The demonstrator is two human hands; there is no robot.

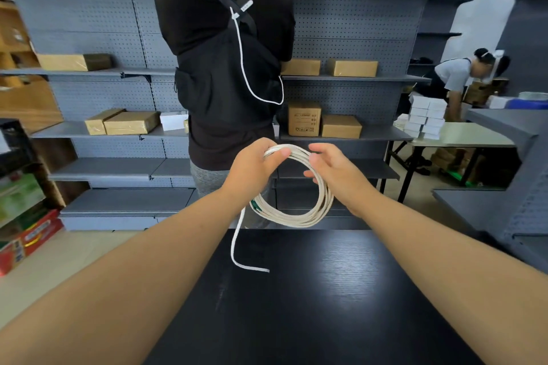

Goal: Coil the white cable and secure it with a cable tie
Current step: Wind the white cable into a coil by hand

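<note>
Two bare hands are held up above a black wood-grain tabletop (326, 290), with a white round cable (296, 218) wound into a coil of several turns between them. The coil's top is gripped by the left hand (252, 167): its fingers (268, 147) and thumb are closed round the bunched strands. The right hand (338, 178) is set against the coil's upper right side, its fingers (314, 161) loosely curved and part-spread. Contact with the strands is seen, but whether anything is pinched cannot be told. The coil hangs below both sets of fingers, clear of the tabletop. A green connector (255, 206) is noted on the coil's lower left, beneath the left fingers. One loose tail (235, 243) drops from under the left fingers, its end lying on the tabletop. Beyond the fingers a person in black clothing (222, 68) is seen back-turned before grey pegboard shelving (355, 24) loaded with brown cardboard boxes (341, 126).
</note>
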